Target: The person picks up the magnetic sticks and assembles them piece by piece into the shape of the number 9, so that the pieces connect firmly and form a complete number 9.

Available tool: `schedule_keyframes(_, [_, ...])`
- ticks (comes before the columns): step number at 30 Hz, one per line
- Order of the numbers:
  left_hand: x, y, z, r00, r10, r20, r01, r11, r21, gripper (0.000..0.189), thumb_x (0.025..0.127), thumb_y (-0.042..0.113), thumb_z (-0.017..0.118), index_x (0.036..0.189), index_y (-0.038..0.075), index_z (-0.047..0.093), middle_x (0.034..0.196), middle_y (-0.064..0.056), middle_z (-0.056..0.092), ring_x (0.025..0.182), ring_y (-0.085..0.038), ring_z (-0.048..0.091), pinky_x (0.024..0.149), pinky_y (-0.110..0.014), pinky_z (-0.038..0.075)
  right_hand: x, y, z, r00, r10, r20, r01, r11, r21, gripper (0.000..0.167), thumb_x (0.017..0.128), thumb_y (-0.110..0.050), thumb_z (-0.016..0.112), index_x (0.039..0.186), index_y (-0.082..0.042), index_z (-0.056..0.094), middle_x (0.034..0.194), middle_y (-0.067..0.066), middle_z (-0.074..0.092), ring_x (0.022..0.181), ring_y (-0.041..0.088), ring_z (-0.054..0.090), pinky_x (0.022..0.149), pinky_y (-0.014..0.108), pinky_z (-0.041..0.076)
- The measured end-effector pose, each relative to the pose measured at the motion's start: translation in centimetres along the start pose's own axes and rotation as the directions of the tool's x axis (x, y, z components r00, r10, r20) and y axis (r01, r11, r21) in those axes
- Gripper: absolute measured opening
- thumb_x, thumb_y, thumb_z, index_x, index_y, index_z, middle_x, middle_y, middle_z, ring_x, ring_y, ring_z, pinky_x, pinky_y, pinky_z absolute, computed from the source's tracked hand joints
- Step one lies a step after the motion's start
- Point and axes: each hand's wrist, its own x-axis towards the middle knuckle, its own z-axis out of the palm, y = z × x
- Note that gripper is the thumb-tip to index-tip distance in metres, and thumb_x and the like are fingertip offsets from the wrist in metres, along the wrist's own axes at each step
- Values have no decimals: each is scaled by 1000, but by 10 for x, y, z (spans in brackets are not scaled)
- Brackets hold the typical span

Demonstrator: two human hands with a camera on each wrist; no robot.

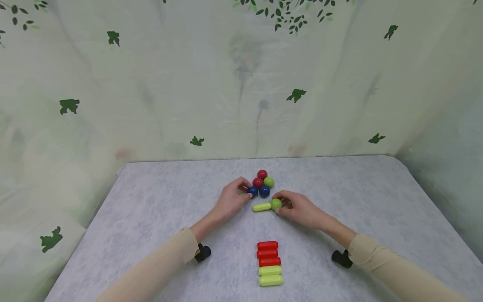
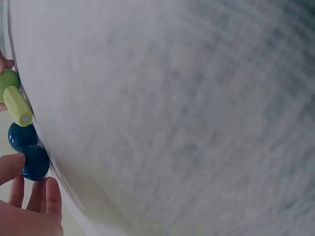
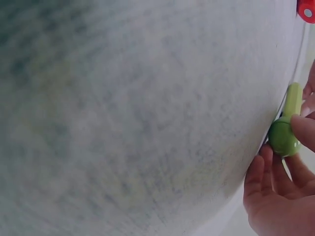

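Note:
My left hand (image 1: pixel 231 196) pinches a dark blue ball (image 1: pixel 252 191) between thumb and fingers; the left wrist view shows the thumb on one side of this ball (image 2: pixel 36 163). Right beside it sits a second blue ball (image 1: pixel 265 191). A green ball (image 1: pixel 276 204) is between the thumb and fingers of my right hand (image 1: pixel 302 208). Its left side meets the end of a yellow-green rod (image 1: pixel 261 207), which points left in front of the blue balls. In the right wrist view, rod (image 3: pixel 294 98) and green ball (image 3: pixel 283 137) line up end to end.
Behind the blue balls are two red balls (image 1: pixel 262 174) and another green ball (image 1: pixel 269 181), grouped closely. Nearer on the grey table (image 1: pixel 158 251), three red rods (image 1: pixel 267 253) and two yellow-green rods (image 1: pixel 270 275) lie in a column. A patterned cloth (image 1: pixel 211 84) hangs behind the table.

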Motion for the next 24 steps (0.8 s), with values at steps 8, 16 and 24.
schedule_keyframes(8, [-4, -7, -4, 999, 23, 30, -23, 1000, -10, 28, 88, 8, 72, 114, 11, 64, 108, -2, 63, 99, -18, 59, 85, -34, 51, -1, 1, 1, 1000, 7, -9, -7, 1000, 22, 36, 92, -14, 69, 127, -11, 61, 114, -2, 61, 101, 19, 58, 88, 38, 49])
schedule_keyframes(16, [-14, -11, -9, 998, 16, 59, -18, 999, 30, 31, 88, 5, 70, 119, 9, 67, 104, -3, 59, 91, -18, 56, 82, -33, 50, 4, 2, 1, 997, 69, -23, -67, 996, 58, 33, 94, -18, 67, 126, -13, 60, 106, -1, 60, 94, 19, 55, 82, 35, 49])
schedule_keyframes(24, [-19, -11, -9, 996, -23, 89, 26, 999, -32, 29, 87, 6, 71, 115, 9, 67, 102, -3, 60, 89, -19, 56, 78, -32, 50, 4, -2, 1, 995, 94, -33, -92, 994, 63, 34, 94, -15, 66, 127, -11, 60, 107, 0, 60, 95, 20, 55, 82, 34, 49])
